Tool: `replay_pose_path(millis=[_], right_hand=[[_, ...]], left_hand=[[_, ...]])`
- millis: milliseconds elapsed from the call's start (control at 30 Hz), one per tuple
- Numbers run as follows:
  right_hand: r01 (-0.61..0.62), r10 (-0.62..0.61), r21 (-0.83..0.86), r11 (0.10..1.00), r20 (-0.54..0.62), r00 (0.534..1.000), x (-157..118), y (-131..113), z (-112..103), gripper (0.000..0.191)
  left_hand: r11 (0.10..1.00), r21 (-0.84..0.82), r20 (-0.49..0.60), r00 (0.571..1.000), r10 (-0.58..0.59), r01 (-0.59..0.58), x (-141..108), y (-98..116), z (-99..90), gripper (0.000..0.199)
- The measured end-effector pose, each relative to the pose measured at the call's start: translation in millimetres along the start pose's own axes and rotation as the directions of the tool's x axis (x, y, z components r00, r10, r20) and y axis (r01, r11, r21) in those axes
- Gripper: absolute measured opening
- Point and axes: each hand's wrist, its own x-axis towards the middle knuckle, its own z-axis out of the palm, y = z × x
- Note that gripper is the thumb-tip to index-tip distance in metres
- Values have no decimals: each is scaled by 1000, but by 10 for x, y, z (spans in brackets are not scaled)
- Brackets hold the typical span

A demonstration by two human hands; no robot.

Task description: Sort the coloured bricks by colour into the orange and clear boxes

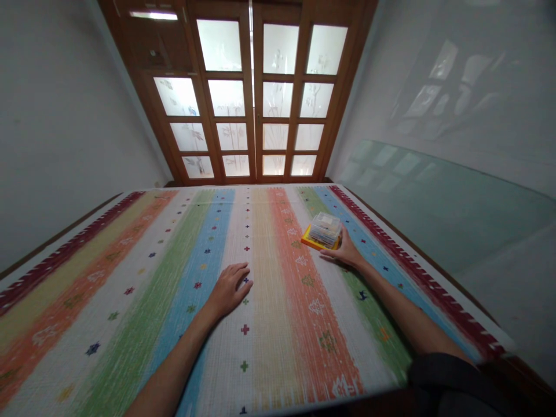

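My left hand (230,288) lies palm down on the striped tablecloth (264,324), its fingers stretched out and nothing in it. Farther off to the right, my right hand (346,250) grips a stack of clear plastic cases (325,228) by its near right side. Under the stack is a flat yellow piece (309,238), possibly a box or tray; its right part is hidden by the cases and my fingers. Whether the yellow piece touches the cloth I cannot tell. What the cases contain is too small to make out.
The table fills most of the view, with a wall (52,104) on the left. Along the right wall stands a pale green glass panel (434,197). Wooden doors with frosted panes (278,98) are beyond the far edge. A dark rounded shape (443,376) sits at lower right.
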Motion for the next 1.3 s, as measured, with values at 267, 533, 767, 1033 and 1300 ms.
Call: replay_pose_path(millis=[267, 533, 767, 1033, 1300], right_hand=[[146, -165, -92, 985, -246, 955, -16, -344, -359, 112], [481, -542, -294, 826, -176, 822, -351, -1063, -49, 77], [507, -454, -153, 848, 283, 845, -634, -1047, 783, 68], [488, -336, -173, 856, 531, 778, -779, -956, 1107, 63], [551, -194, -411, 727, 646, 738, -835, -1036, 1060, 66]], left_hand=[[1000, 18, 11, 1000, 12, -12, 30, -24, -6, 23], [996, 52, 55, 996, 74, -77, 193, -51, 12, 28], [988, 81, 121, 985, 121, -132, 264, -53, 66, 40], [984, 123, 306, 948, 88, -131, 145, -30, -3, 66], [979, 194, 487, 872, -41, -62, 225, 65, -57, 78]])
